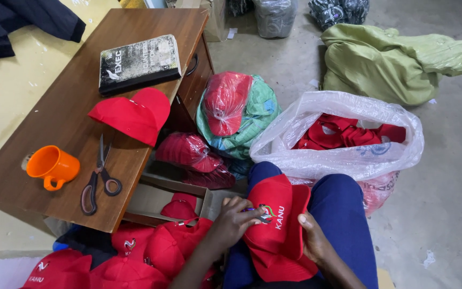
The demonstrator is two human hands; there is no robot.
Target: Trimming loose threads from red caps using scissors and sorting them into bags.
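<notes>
A red cap (276, 225) with white lettering and a small emblem lies on my lap, over blue trousers (343, 214). My left hand (233, 219) pinches a small tool at the emblem on the cap's front. My right hand (312, 238) grips the cap's right edge, thumb on top. Another red cap (135, 115) rests on the wooden desk (65, 107) to my left.
On the desk lie scissors (98, 179), an orange mug (53, 167) and a dark book (139, 63). A clear plastic bag (343, 150) of red caps stands ahead. Wrapped cap bundles (225, 107), a cardboard box (156, 200), loose red caps (135, 257) and a green sack (391, 59) surround me.
</notes>
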